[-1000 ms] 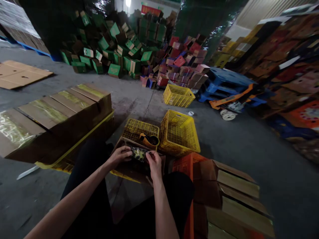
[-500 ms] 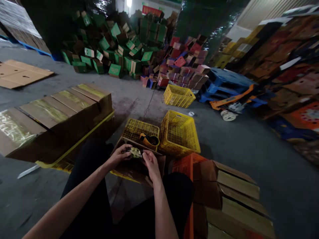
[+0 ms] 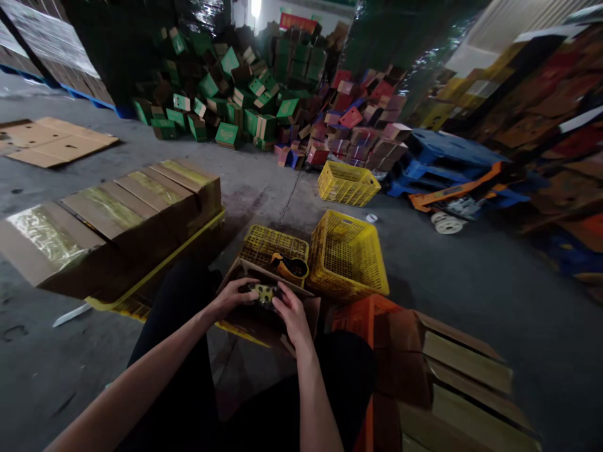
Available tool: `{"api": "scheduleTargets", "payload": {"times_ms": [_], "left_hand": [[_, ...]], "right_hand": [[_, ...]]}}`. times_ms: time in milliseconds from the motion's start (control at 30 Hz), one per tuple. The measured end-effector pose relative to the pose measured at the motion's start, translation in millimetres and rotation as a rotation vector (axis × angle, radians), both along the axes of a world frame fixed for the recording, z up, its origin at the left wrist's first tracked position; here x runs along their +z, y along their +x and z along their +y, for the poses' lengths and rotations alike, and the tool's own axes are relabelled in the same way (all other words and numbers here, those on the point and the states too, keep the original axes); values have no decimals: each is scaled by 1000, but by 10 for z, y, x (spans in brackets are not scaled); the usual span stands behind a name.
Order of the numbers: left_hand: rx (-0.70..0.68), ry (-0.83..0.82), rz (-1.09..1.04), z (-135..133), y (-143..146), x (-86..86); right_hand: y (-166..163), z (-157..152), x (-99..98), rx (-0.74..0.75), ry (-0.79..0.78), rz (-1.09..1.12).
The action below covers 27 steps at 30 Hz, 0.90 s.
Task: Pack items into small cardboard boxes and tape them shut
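Both my hands meet over an open cardboard box that rests in front of my knees. My left hand and my right hand have their fingers closed on a small dark packet with yellow-green print, held between them just above the box. A tape dispenser with an orange body lies on a yellow crate right behind the box.
A tilted yellow basket stands right of the box, another yellow basket farther back. Taped cartons lie on my left, an orange crate and flat cardboard on my right. Piles of green boxes and red boxes fill the back.
The packet has been drawn in smaller between my fingers and lowered toward the box. My head has shifted, so the whole scene has slid a little to the right.
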<state>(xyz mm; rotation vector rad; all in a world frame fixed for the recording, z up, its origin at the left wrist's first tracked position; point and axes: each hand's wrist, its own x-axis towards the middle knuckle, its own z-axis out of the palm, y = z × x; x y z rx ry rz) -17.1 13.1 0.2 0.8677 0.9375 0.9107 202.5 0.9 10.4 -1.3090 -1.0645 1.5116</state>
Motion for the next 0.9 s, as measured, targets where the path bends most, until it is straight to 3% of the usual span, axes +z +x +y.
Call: {"api": "scheduleTargets", "payload": {"times_ms": [233,433,800,900], "left_hand": [[-3,89,-4,16,-9,4],[-52,6,-25,-14,16,-22],[-27,60,5,-5,-3,36],[-49,74,-11,-8,0,34]], "right_hand": [[10,25,-39,-46,-22,20],[42,39,-58,-105,25,30],[-3,3,81,79,40,-21],[-5,4,96,68,43,-40]]}}
